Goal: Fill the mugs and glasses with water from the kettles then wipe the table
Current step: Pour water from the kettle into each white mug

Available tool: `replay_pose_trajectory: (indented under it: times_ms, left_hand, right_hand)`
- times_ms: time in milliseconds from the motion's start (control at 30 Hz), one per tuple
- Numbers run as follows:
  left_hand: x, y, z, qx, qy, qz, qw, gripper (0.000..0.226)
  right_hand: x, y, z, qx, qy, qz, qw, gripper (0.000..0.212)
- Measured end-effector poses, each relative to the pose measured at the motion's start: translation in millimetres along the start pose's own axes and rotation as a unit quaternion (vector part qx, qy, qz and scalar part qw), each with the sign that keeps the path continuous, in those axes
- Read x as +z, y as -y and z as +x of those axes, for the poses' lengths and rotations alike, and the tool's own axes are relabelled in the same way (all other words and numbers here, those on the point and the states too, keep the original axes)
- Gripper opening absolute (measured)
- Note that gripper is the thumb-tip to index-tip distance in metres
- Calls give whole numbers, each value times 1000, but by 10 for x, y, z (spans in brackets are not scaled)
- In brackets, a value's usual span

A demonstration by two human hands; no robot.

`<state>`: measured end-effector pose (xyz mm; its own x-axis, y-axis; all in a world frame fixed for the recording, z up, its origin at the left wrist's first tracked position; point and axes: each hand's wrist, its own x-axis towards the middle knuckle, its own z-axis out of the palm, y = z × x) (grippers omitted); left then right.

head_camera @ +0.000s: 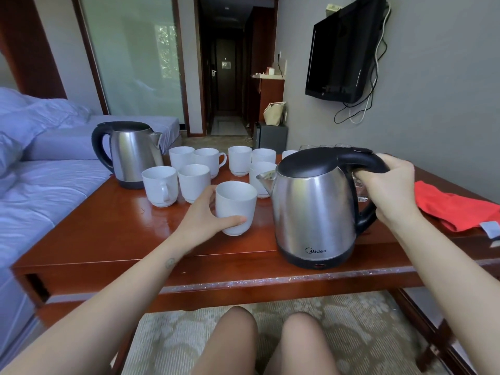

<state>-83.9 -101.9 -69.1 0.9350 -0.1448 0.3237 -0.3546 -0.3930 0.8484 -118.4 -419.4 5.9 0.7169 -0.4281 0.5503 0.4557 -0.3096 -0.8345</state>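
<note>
Forearms (121, 288) extended, left hand (200, 220) wraps a smooth white mug (238, 204), right hand (389, 190) grips the steel kettle (311, 207).

White mugs (189, 174) and two steel-silver kettles (313, 209), black-handled, stand on a glossy red-brown table (108, 234). At right lies a red cloth (454, 209); lower centre, a beige patterned carpet (351, 320).

I can read one word only — "Midea", printed in dark letters low on the body of the steel kettle (311, 209) near the front edge of the surface (113, 239) — just above its black base.
</note>
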Motion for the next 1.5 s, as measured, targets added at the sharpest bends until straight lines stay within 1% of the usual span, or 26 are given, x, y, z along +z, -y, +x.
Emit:
replay_pose_trajectory:
  times_ms: [133, 200, 233, 333, 433, 500, 567, 667, 767, 833, 900, 933, 1067, 1200, 1367, 1500]
  left_hand:
    - [-21, -7, -95, 5, 16, -16, 1000, 71]
    - [-22, 0, -140, 10, 23, -21, 999, 72]
    - [-23, 5, -165, 9, 25, -24, 999, 72]
    - [-27, 52, -229, 4, 35, -37, 999, 82]
    - [-36, 79, -294, 2, 44, -47, 998, 89]
    - [-48, 78, -327, 3, 46, -49, 998, 88]
    - [-66, 74, -345, 6, 47, -46, 998, 86]
    - [-77, 87, -363, 8, 46, -40, 998, 81]
    - [-67, 110, -392, 11, 50, -34, 998, 82]
    - [-60, 120, -409, 12, 52, -25, 998, 81]
    - [-60, 123, -415, 13, 49, -22, 998, 81]
    - [-61, 121, -416, 12, 47, -22, 999, 81]
    - [-57, 120, -412, 10, 44, -31, 999, 80]
    - [-42, 127, -411, 10, 47, -37, 998, 79]
    - [-12, 163, -416, 13, 46, -60, 997, 90]
    - [-6, 143, -413, 22, 37, -56, 998, 88]
  right_hand:
    - [-26, 94, -8, 2, 9, -7, 1000, 31]
    - [-31, 106, -15, 5, 12, -15, 1000, 33]
    - [-29, 104, -18, 3, 14, -25, 1000, 29]
    - [-19, 100, -35, -11, 19, -50, 999, 5]
    - [-8, 142, -51, -22, 29, -56, 998, 10]
    - [0, 195, -63, -21, 40, -59, 997, 4]
    - [5, 211, -56, -16, 44, -62, 997, 23]
    - [32, 250, -66, -18, 60, -69, 996, 33]
    - [56, 292, -64, -18, 71, -75, 994, 43]
    - [59, 312, -57, -22, 71, -75, 994, 40]
    - [62, 323, -50, -27, 71, -77, 994, 29]
    - [65, 327, -48, -30, 71, -79, 994, 27]
    - [77, 338, -35, -40, 71, -89, 993, 33]
    - [84, 338, -29, -36, 72, -84, 993, 33]
    - [106, 376, -46, -46, 87, -92, 991, 33]
    - [111, 365, -16, -43, 80, -105, 990, 31]
